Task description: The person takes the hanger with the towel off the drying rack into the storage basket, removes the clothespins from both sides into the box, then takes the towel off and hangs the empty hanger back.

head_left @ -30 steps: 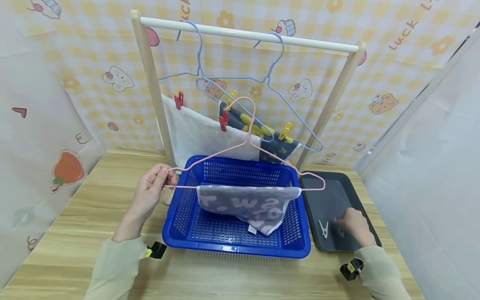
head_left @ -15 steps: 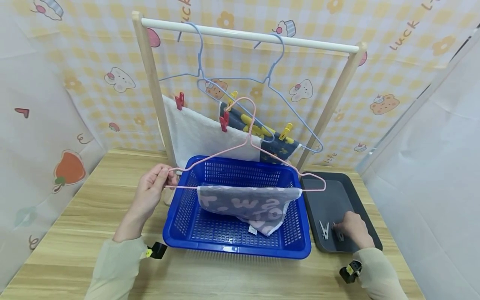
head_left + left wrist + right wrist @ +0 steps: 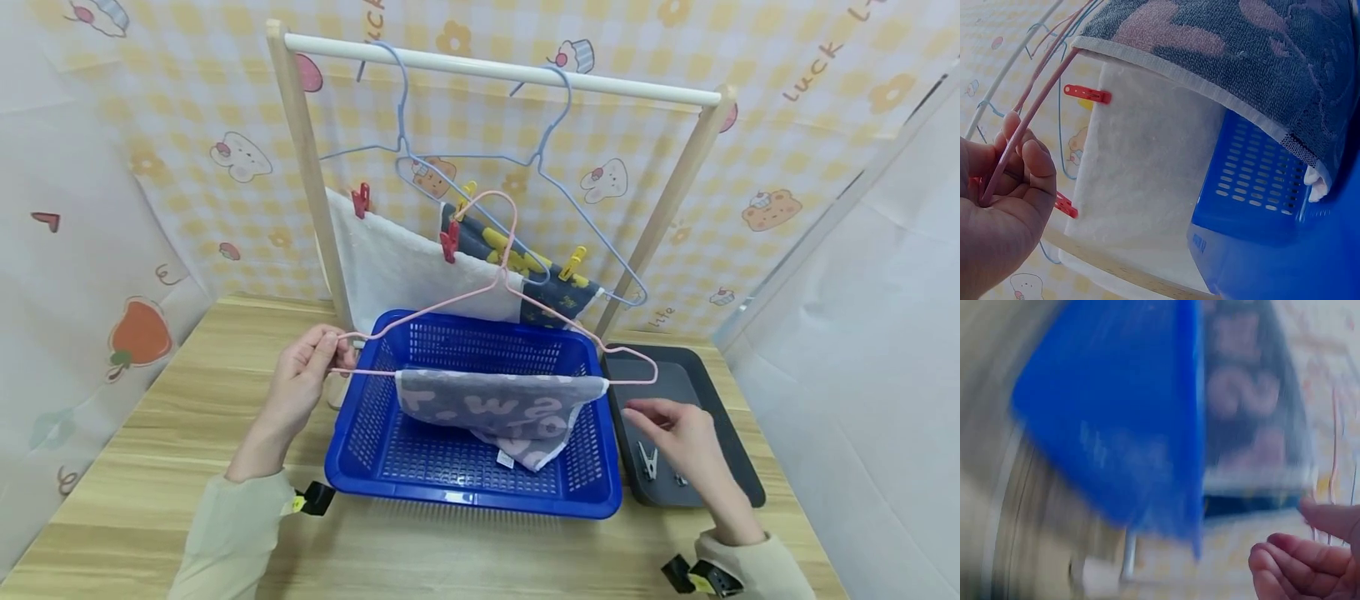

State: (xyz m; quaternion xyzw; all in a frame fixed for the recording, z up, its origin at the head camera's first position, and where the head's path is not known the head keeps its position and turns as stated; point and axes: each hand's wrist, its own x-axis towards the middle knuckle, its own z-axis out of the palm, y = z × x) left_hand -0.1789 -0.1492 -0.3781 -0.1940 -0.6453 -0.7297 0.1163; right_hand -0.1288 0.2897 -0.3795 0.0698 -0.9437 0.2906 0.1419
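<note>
Wooden table (image 3: 165, 433), blue basket (image 3: 472, 492), drying rack (image 3: 495, 71).
Left hand (image 3: 303, 387) pinched the pink hanger (image 3: 495, 287) bearing a towel (image 3: 502, 408); right hand (image 3: 678, 437) hovered loosely apart over the tray (image 3: 720, 400).

Right wrist view smeared by motion
Blue basket (image 3: 1116, 425) and grey towel (image 3: 1250, 394) blur; right hand (image 3: 1310, 562) cut by the edge.

A wooden drying rack (image 3: 300, 167) stood on a wooden desk (image 3: 150, 433), carrying two blue hangers (image 3: 450, 158), a white towel (image 3: 397, 267) and a navy cloth (image 3: 555, 292) fastened by red and yellow pegs.
</note>
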